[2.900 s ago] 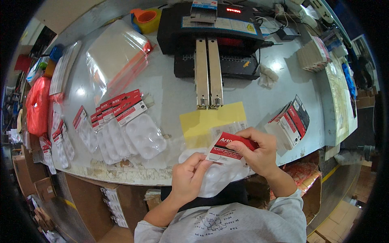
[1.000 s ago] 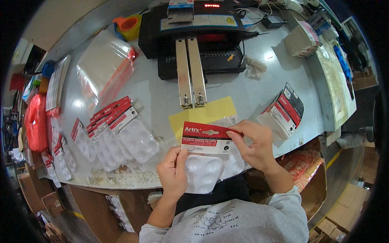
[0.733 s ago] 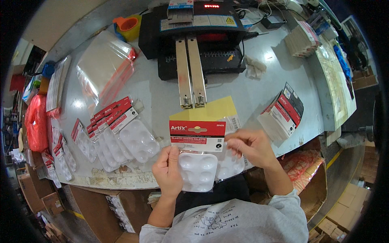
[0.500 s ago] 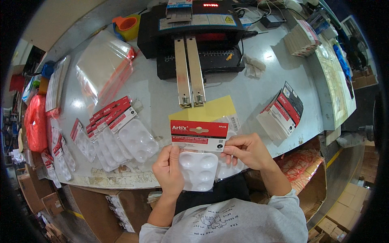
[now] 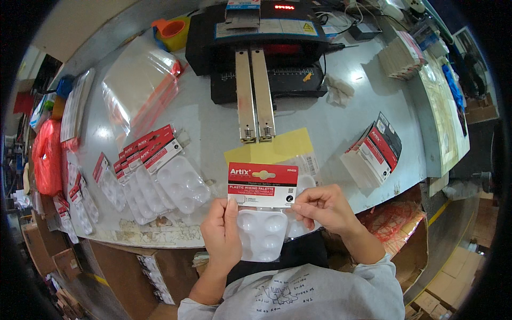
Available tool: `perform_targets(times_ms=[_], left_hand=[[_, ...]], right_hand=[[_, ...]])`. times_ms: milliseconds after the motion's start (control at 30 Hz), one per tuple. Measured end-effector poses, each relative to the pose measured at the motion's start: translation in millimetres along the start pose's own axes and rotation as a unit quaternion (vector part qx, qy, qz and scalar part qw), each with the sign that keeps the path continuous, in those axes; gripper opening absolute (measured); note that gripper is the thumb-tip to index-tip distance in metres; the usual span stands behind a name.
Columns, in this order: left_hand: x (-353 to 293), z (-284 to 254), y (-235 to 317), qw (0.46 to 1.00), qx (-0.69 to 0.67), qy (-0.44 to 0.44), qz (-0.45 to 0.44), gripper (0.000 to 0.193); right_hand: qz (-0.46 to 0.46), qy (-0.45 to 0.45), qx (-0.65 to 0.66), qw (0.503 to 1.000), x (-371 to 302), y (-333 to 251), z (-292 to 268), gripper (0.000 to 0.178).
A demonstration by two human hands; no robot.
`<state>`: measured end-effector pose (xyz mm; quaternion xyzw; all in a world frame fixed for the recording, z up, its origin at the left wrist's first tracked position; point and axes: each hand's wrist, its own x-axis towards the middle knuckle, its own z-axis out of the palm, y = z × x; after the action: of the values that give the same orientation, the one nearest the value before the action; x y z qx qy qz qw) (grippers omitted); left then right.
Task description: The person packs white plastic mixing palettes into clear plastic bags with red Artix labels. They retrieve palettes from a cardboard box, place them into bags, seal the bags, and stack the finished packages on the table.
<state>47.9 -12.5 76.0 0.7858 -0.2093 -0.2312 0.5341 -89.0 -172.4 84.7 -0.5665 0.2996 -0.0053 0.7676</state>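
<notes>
A white plastic mixing palette [image 5: 261, 234] in a clear bag hangs below a red, black and white header card [image 5: 260, 198] in front of my body. My left hand [image 5: 221, 229] grips its left side, thumb on top near the card's lower corner. At the card's lower right corner, my right hand [image 5: 326, 209] pinches the edge between thumb and fingers. Behind this pack, partly hidden, lies another bagged palette [image 5: 296, 226] near the table edge. Beyond the card sits a yellow sheet [image 5: 282, 145], flat on the table.
A black machine [image 5: 256, 34] with two metal bars [image 5: 256, 101] stands at the back. Several packed palettes [image 5: 184, 184] lie left, with clear bags [image 5: 140, 88] behind them. A stack of header cards [image 5: 373, 152] stands right. Below right is an open carton [image 5: 400, 224].
The held pack has dropped slightly toward me and its card has tilted to face upward more. Both hands keep their hold. The whole view has shifted a little.
</notes>
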Motion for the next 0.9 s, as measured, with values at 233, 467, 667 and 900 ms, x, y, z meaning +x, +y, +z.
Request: perform_targets(times_ms=[233, 467, 667, 900], left_hand=[[54.6, 22.1, -30.2, 0.998, 0.002, -0.015, -0.060, 0.027], [79.3, 30.9, -36.2, 0.998, -0.058, 0.006, -0.025, 0.029], [89.9, 36.2, -47.6, 0.995, -0.098, 0.007, -0.004, 0.029], [88.0, -41.9, -48.7, 0.973, 0.193, 0.087, 0.088, 0.021]], right_hand=[[0.046, 0.101, 0.093, 0.990, 62.2, 8.0, -6.7, 0.018], [0.003, 0.137, 0.119, 0.983, 81.9, 10.6, -8.5, 0.018], [-0.013, 0.142, 0.112, 0.983, 93.5, 18.6, -6.5, 0.018], [-0.147, 0.318, -0.267, 0.898, 29.8, -32.5, -51.6, 0.052]])
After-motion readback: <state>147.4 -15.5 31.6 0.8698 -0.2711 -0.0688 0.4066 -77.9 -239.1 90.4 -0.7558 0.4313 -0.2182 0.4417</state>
